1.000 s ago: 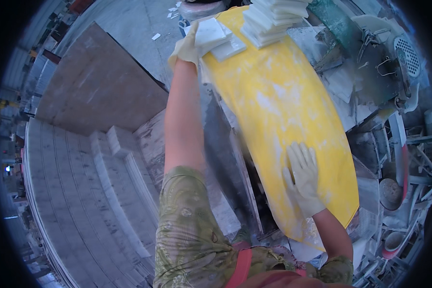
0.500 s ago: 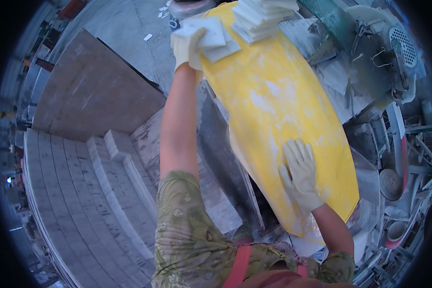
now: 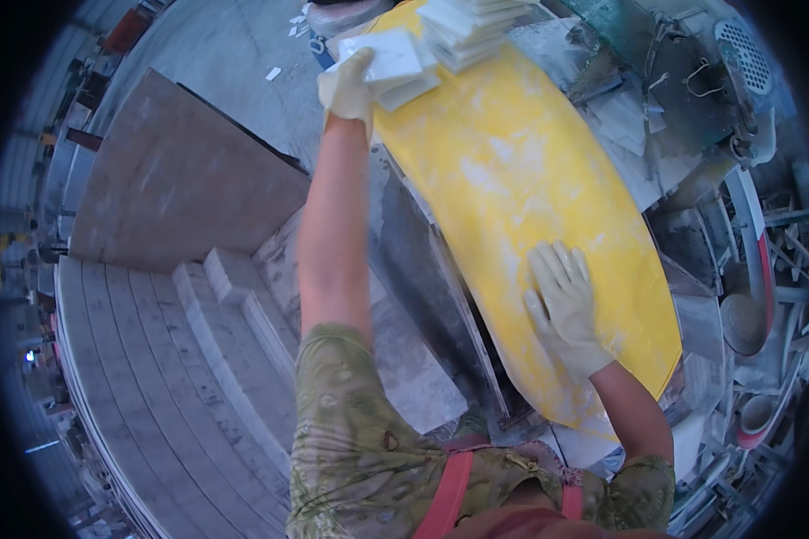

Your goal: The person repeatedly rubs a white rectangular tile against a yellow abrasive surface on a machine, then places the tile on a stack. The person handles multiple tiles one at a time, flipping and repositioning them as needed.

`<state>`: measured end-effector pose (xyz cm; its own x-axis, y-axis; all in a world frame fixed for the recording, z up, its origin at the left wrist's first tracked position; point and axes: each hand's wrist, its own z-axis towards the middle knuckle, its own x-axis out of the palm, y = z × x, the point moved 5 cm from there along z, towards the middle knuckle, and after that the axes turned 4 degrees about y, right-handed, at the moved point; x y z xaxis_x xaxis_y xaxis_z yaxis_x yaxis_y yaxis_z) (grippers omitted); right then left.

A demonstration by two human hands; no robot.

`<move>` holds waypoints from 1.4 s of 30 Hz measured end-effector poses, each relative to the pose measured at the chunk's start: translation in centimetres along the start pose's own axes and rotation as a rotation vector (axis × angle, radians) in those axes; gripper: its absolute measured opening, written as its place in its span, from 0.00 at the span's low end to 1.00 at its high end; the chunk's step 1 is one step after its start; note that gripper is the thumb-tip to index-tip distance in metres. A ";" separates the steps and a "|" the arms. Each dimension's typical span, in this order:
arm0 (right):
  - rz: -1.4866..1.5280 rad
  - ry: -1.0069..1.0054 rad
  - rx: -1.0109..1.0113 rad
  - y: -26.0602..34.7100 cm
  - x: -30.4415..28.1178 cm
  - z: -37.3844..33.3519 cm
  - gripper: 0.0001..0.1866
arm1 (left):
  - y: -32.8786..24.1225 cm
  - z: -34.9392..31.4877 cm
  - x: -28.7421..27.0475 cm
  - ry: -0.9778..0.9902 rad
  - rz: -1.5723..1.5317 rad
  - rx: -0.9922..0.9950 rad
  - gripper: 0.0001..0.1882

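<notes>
My left hand, in a pale glove, reaches far out and grips the edge of a small stack of white square tiles lying on the far end of a dusty yellow table. A second, taller stack of white tiles sits just beyond it. My right hand, also gloved, rests flat with fingers spread on the near part of the yellow table, holding nothing.
Grey stone slabs lie stacked stepwise to the left below the table, with a large brown slab beyond. A cutting machine with metal parts and hoses crowds the right side. A grey concrete floor lies at the top left.
My left hand has stayed on the small tile stack while the view shifted slightly. My right hand remains flat on the yellow table.
</notes>
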<state>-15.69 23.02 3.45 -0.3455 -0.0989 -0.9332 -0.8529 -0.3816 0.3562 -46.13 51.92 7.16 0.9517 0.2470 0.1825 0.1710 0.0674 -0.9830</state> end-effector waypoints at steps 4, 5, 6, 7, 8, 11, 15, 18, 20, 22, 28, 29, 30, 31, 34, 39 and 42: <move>-0.032 0.002 -0.002 -0.1 0.2 -0.1 0.29 | 0.7 1.3 1.9 -0.129 0.030 -0.091 0.25; -0.034 -0.005 -0.011 -0.2 0.2 -0.1 0.29 | 0.6 2.1 1.9 -0.118 0.293 -0.051 0.28; -0.015 -0.016 0.004 -0.3 0.1 -0.2 0.29 | 0.4 3.1 1.5 -0.068 0.455 -0.008 0.29; -0.029 -0.014 -0.007 -0.3 0.1 -0.2 0.29 | 0.5 4.1 1.0 0.014 0.646 -0.029 0.29; -0.022 -0.020 -0.004 -0.2 0.0 -0.3 0.29 | 0.8 4.7 0.4 0.047 0.854 -0.071 0.30; 0.004 -0.036 -0.009 -0.2 -0.1 -0.4 0.29 | 1.6 6.1 -0.1 -0.067 1.052 -0.099 0.36; 0.025 -0.049 -0.001 -0.2 -0.3 -0.4 0.28 | 2.0 5.4 0.5 -0.144 1.044 -0.007 0.43; 0.030 -0.036 0.011 0.0 -0.3 -0.4 0.28 | -0.2 4.1 0.1 -0.122 1.041 0.316 0.45; 0.036 -0.036 0.002 0.1 -0.4 -0.4 0.28 | -1.6 3.4 0.7 0.041 1.128 0.561 0.49; 0.041 -0.053 -0.005 0.2 -0.5 -0.3 0.28 | -2.7 2.8 2.8 0.315 1.282 0.868 0.54; 0.007 -0.041 0.003 -0.2 -0.3 -0.2 0.28 | -1.3 4.4 5.2 0.649 1.892 0.648 0.58; 0.017 -0.045 0.010 -0.3 -0.2 -0.3 0.28 | -1.0 4.5 5.1 0.630 2.026 0.636 0.54; 0.027 -0.050 0.005 -0.2 -0.2 -0.3 0.28 | -0.8 4.8 5.0 0.680 1.916 0.555 0.53; 0.035 -0.055 0.006 -0.2 -0.3 -0.3 0.28 | -0.9 4.7 4.9 0.679 1.798 0.556 0.52; 0.019 -0.069 -0.007 -0.2 -0.2 -0.2 0.28 | -0.6 5.2 4.5 0.568 1.765 0.413 0.50; 0.020 -0.067 -0.013 -0.2 -0.4 -0.2 0.28 | -1.0 4.3 4.9 0.484 1.839 0.373 0.48; -0.011 -0.032 -0.002 -0.4 -0.2 -0.2 0.28 | -2.1 3.4 5.5 0.399 1.847 0.570 0.44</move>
<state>-15.23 23.01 3.55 -0.3486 -0.0657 -0.9350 -0.8560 -0.3841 0.3461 -42.14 56.45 10.27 -0.1496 0.1790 -0.9724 -0.9344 0.2961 0.1983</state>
